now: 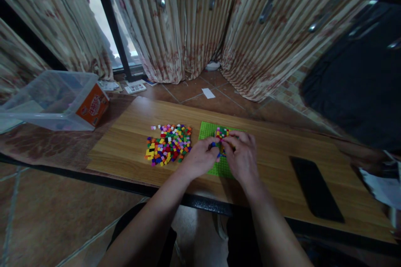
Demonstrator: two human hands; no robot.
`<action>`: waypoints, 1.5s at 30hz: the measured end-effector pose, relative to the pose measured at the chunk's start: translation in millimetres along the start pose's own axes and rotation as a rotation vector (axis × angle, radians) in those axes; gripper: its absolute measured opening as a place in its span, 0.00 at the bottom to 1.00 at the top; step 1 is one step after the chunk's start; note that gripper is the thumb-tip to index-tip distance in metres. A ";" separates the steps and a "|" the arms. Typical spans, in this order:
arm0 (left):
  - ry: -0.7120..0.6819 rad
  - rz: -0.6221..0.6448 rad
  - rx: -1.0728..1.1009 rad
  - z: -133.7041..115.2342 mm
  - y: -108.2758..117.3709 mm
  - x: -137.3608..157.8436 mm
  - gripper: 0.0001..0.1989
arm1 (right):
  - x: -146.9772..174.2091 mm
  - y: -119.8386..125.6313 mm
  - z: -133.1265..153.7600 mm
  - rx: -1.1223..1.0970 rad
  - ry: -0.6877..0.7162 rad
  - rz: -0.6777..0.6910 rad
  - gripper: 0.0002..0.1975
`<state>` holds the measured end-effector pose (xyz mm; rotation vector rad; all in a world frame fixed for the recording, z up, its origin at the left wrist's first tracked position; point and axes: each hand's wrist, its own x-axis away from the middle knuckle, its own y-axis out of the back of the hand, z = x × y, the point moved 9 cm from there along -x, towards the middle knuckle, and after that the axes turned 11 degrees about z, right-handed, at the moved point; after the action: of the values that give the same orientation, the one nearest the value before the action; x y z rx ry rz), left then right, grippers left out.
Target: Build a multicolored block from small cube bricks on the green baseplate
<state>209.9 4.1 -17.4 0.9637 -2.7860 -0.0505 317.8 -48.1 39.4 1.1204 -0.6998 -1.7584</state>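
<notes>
A green studded baseplate (205, 130) lies on the wooden board, with a cluster of small multicoloured toy bricks (222, 132) built up on it. Over the plate's left part, my left hand (202, 157) is closed, and a blue brick (214, 144) shows at its fingertips. My right hand (243, 156) covers the plate's right side, thumb and fingers pinched together at the cluster. Whatever lies between those fingertips is hidden. To the left of my hands is a loose pile of small bricks (169, 144) in many colours.
The wooden board (269, 133) carries a black flat slab (316, 187) at the right. A clear plastic bin (53, 121) with an orange label stands at the far left. Striped curtains (194, 29) hang behind, and papers (208, 93) lie on the tiled surface beyond the board.
</notes>
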 end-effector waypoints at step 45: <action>-0.034 -0.047 -0.072 -11.1 -0.7 4.6 0.18 | 5.4 -9.5 -34.6 -0.333 -0.344 -0.179 0.08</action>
<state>208.9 1.1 -5.8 1.0196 -2.7719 -0.1740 344.4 -48.7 14.8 0.6783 -0.4906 -2.1563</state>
